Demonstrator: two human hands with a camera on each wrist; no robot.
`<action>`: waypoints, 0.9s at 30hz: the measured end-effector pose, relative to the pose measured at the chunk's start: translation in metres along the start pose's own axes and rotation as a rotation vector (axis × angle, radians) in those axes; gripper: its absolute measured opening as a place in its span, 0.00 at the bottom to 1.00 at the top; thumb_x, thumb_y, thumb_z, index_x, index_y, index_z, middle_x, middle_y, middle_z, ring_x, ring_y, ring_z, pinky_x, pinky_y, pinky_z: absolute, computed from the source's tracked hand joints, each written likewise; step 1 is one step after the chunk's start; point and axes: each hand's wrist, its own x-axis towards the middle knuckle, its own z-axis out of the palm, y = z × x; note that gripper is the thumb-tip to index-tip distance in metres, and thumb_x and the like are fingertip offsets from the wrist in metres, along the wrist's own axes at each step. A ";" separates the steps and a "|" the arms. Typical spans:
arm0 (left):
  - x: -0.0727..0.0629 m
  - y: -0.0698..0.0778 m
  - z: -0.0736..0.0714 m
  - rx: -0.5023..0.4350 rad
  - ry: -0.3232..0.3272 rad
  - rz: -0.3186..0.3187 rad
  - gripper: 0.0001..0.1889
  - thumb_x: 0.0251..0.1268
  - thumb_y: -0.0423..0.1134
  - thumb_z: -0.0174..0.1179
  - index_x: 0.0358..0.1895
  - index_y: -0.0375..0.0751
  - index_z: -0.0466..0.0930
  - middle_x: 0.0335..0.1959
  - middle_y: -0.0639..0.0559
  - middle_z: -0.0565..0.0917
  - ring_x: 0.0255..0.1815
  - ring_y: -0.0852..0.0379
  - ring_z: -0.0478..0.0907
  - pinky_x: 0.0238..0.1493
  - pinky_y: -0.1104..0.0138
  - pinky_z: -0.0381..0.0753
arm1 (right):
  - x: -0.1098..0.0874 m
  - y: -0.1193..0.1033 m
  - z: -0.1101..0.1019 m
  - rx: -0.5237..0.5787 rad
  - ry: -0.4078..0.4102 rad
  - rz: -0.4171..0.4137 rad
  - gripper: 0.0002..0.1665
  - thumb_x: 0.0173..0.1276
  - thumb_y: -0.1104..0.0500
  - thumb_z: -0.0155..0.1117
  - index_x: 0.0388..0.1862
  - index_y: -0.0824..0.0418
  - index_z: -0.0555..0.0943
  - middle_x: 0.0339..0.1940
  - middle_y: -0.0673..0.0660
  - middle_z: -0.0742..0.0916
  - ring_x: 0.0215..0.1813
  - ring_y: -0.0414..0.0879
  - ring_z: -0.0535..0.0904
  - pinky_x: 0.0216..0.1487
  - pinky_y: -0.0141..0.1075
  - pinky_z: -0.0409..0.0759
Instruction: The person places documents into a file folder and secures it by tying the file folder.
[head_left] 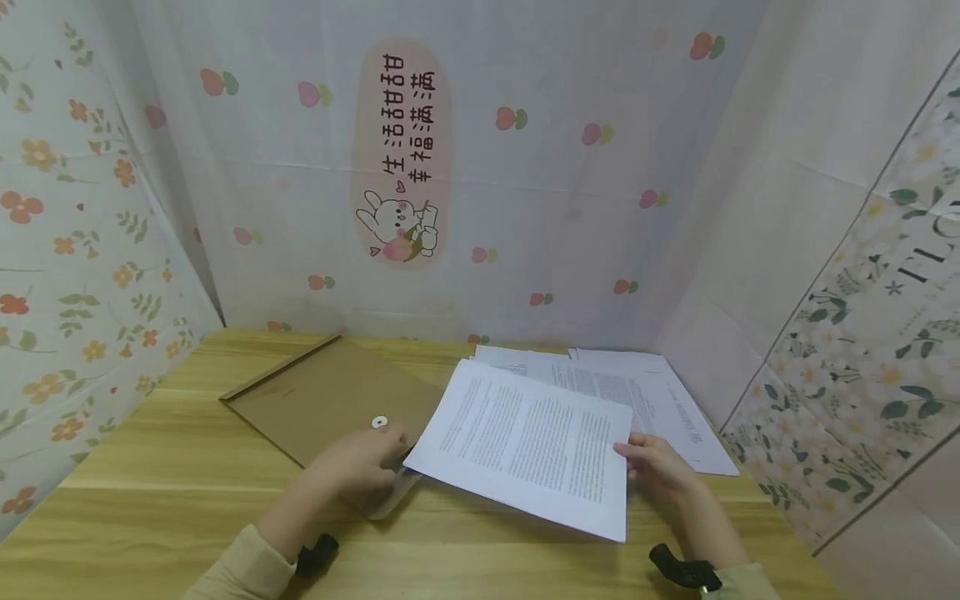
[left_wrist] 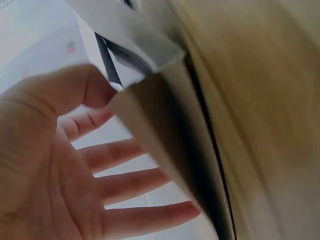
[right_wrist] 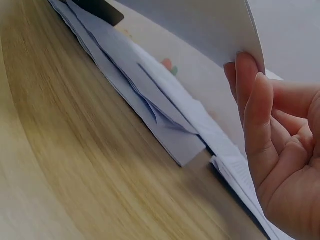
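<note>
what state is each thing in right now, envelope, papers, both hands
Envelope, on the table, mouth gaping open
Held papers, printed side up, tilted, lifted off the table
Other papers, lying on the table, loosely overlapping
Left hand, holding the envelope's open edge
Right hand, pinching the held papers' edge

Soft, diffuse light, with tabletop (left_wrist: 270,110) blurry in left-wrist view.
</note>
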 end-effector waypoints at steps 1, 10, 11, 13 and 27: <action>0.000 0.001 0.001 0.016 0.010 0.010 0.15 0.50 0.31 0.60 0.43 0.45 0.72 0.32 0.59 0.75 0.25 0.60 0.69 0.24 0.65 0.71 | 0.000 0.001 -0.001 0.002 0.000 0.005 0.10 0.73 0.63 0.54 0.48 0.64 0.79 0.37 0.54 0.87 0.35 0.44 0.83 0.32 0.29 0.78; -0.001 0.016 0.001 0.144 0.062 0.012 0.10 0.62 0.24 0.51 0.25 0.37 0.77 0.28 0.51 0.75 0.26 0.52 0.75 0.25 0.58 0.75 | -0.001 0.005 -0.010 0.080 -0.037 0.034 0.11 0.74 0.64 0.51 0.48 0.63 0.79 0.38 0.55 0.87 0.38 0.46 0.85 0.36 0.32 0.81; -0.001 0.017 0.002 0.157 0.064 0.007 0.09 0.63 0.24 0.50 0.27 0.35 0.78 0.29 0.49 0.76 0.27 0.50 0.77 0.26 0.57 0.77 | -0.001 0.006 -0.011 0.082 -0.040 0.037 0.11 0.74 0.64 0.51 0.48 0.63 0.79 0.38 0.55 0.87 0.38 0.46 0.85 0.36 0.32 0.81; -0.001 0.019 0.002 0.175 0.070 0.002 0.06 0.61 0.24 0.52 0.33 0.31 0.79 0.34 0.44 0.79 0.31 0.45 0.80 0.29 0.54 0.79 | 0.000 0.007 -0.013 0.079 -0.047 0.043 0.11 0.74 0.64 0.51 0.49 0.63 0.79 0.38 0.55 0.87 0.39 0.46 0.85 0.37 0.32 0.82; -0.002 0.034 0.005 0.159 0.045 -0.098 0.53 0.34 0.42 0.80 0.66 0.20 0.61 0.70 0.29 0.58 0.67 0.34 0.60 0.42 0.50 0.81 | 0.000 0.011 -0.019 0.072 -0.167 0.063 0.14 0.74 0.66 0.50 0.49 0.62 0.82 0.41 0.58 0.88 0.39 0.47 0.86 0.36 0.30 0.82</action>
